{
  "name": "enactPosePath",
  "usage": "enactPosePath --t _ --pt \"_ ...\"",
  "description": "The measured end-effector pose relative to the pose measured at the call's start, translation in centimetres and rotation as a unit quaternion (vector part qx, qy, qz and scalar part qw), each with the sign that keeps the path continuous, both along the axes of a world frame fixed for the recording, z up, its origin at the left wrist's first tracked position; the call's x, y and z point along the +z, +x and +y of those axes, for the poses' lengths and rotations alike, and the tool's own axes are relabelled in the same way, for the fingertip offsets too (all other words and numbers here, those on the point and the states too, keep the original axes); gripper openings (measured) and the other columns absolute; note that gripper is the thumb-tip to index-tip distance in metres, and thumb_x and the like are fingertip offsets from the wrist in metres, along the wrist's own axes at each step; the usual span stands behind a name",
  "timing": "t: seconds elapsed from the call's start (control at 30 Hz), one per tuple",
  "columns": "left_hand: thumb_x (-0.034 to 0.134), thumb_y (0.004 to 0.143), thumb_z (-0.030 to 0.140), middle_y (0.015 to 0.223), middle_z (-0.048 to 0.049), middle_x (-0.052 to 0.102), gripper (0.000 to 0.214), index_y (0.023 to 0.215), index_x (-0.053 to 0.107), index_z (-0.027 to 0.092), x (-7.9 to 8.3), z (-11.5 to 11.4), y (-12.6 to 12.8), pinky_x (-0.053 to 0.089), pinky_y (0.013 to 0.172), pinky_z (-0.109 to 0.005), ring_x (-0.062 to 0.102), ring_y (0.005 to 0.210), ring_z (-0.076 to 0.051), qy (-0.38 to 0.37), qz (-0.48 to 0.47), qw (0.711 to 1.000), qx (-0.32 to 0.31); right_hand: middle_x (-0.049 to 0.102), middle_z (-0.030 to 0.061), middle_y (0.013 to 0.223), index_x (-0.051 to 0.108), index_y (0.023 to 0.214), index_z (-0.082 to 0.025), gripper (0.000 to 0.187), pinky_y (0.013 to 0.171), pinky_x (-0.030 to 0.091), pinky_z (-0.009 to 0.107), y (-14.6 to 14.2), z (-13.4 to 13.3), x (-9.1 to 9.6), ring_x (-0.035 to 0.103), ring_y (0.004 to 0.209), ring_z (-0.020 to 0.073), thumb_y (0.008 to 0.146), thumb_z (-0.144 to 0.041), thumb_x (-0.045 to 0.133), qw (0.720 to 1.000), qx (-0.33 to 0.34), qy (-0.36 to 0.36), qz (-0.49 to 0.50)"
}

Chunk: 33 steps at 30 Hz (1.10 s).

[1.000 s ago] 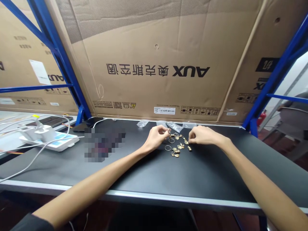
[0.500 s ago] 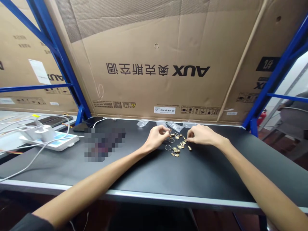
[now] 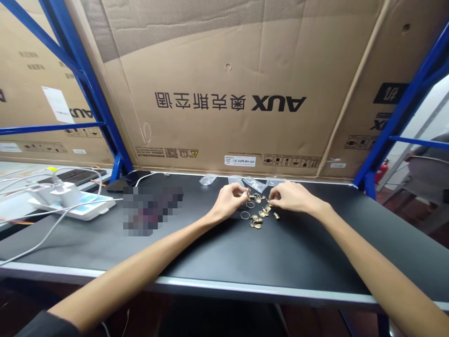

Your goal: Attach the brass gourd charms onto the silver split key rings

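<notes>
My left hand (image 3: 229, 202) is closed in a pinch on a small brass keychain (image 3: 248, 193), held just above the black tabletop. Opposite it, my right hand (image 3: 289, 196) has its thumb and fingers pinched together at the edge of the brass pieces; what lies between the fingertips is too small to make out. Several brass charms (image 3: 264, 213) lie loose between the hands. Two split rings show, one thin metal ring (image 3: 245, 215) nearer me. A small bottle-shaped brass charm (image 3: 277, 216) lies apart, just below my right hand.
Crumpled clear plastic bags (image 3: 254, 184) lie along the table's back edge, against a large cardboard box (image 3: 224, 131). White chargers and cables (image 3: 65, 194) crowd a power strip at the left. Blue rack posts (image 3: 386, 126) flank the table (image 3: 224, 262).
My right hand has shifted slightly left, its fingertips now at the brass charms. My left hand stays in nearly the same place with its pinch.
</notes>
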<state>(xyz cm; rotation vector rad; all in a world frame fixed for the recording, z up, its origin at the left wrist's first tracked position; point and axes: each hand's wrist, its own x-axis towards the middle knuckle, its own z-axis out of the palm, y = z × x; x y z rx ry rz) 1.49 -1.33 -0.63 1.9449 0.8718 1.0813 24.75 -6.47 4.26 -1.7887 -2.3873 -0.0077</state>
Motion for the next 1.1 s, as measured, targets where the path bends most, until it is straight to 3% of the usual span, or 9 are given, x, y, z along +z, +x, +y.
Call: enactPosePath --t 0.33,0.5,0.63,0.8,0.97,1.1 --pt "0.063 0.086 0.037 0.097 -0.0112 0.076 0.023 0.087 0.069 0.015 0.0 0.0 0.0 0.059 0.07 -0.032 0.075 0.087 -0.024 0.014 0.006 1.0 0.001 0.077 0.003 0.084 0.079 0.087 -0.024 0.019 0.065 0.042 0.026 0.1 0.5 -0.3 0.068 0.077 0.0194 0.087 -0.032 0.062 0.999 0.032 -0.024 0.014" --pt "0.064 0.085 0.03 0.095 -0.01 0.076 0.016 0.082 0.068 0.015 0.4 -0.4 0.1 0.058 0.08 -0.035 0.073 0.09 -0.024 0.062 0.015 0.998 0.013 0.078 0.0028 0.087 0.077 0.089 -0.022 0.022 0.07 0.042 0.026 0.1 0.4 0.2 0.068 0.08 0.0187 0.091 -0.034 0.059 0.995 0.06 0.014 0.078" --pt "0.064 0.084 0.026 0.095 -0.0079 0.077 0.01 0.081 0.067 0.017 0.6 -0.8 0.2 0.057 0.077 -0.033 0.072 0.091 -0.023 0.117 0.049 0.992 0.016 0.078 0.003 0.087 0.076 0.091 -0.021 0.024 0.068 0.042 0.026 -0.9 0.0 0.1 0.067 0.075 0.0173 0.092 -0.037 0.058 0.986 0.072 0.051 0.141" --pt "0.062 0.084 0.023 0.095 -0.0047 0.077 0.006 0.082 0.066 0.019 0.5 -0.9 0.1 0.055 0.072 -0.031 0.069 0.076 -0.018 0.156 0.089 0.984 -0.008 0.077 0.0031 0.09 0.076 0.094 -0.022 0.025 0.069 0.043 0.026 -2.5 -0.4 -0.2 0.065 0.075 0.0167 0.094 -0.038 0.057 0.972 0.089 0.089 0.197" --pt "0.063 0.082 0.023 0.088 -0.0033 0.077 0.007 0.084 0.069 0.02 0.7 -1.0 0.1 0.054 0.069 -0.029 0.067 0.07 -0.017 0.157 0.105 0.982 0.0 0.076 0.0043 0.092 0.076 0.094 -0.021 0.026 0.071 0.044 0.027 -3.2 -0.7 -0.5 0.064 0.076 0.0166 0.096 -0.038 0.057 0.968 0.105 0.114 0.196" --pt "0.063 0.083 0.025 0.081 -0.0031 0.076 0.009 0.082 0.069 0.019 0.9 -1.1 0.2 0.054 0.072 -0.03 0.068 0.072 -0.018 0.144 0.094 0.985 0.009 0.075 0.0057 0.095 0.075 0.097 -0.019 0.026 0.07 0.041 0.026 -3.2 -0.7 -1.0 0.064 0.077 0.0164 0.099 -0.034 0.053 0.967 0.137 0.167 0.134"
